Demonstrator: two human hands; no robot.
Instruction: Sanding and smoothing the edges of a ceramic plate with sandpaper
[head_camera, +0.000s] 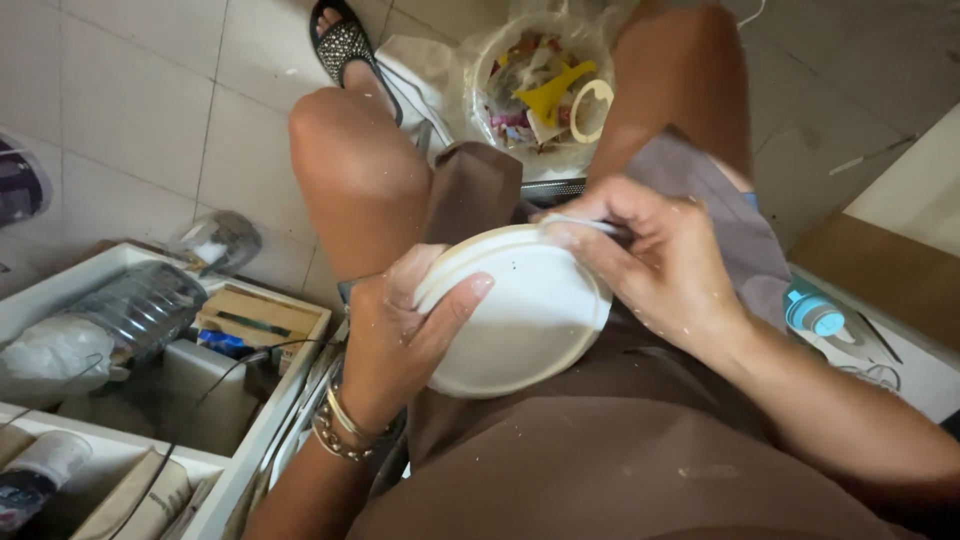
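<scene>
white round dish (515, 315) in left hand (395, 340); right hand (655, 255) works its rim.

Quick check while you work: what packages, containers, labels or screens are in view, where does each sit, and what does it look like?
Clear plastic water bottle: lying in the white drawer at left, ribbed, see-through.
White bag: beside that bottle, soft and lumpy.
Lined waste bin: on the floor between the knees, round, clear liner, colourful wrappers and a yellow scrap inside.
Blue-capped bottle: at right, light blue top.
No screens or readable labels visible.
</scene>
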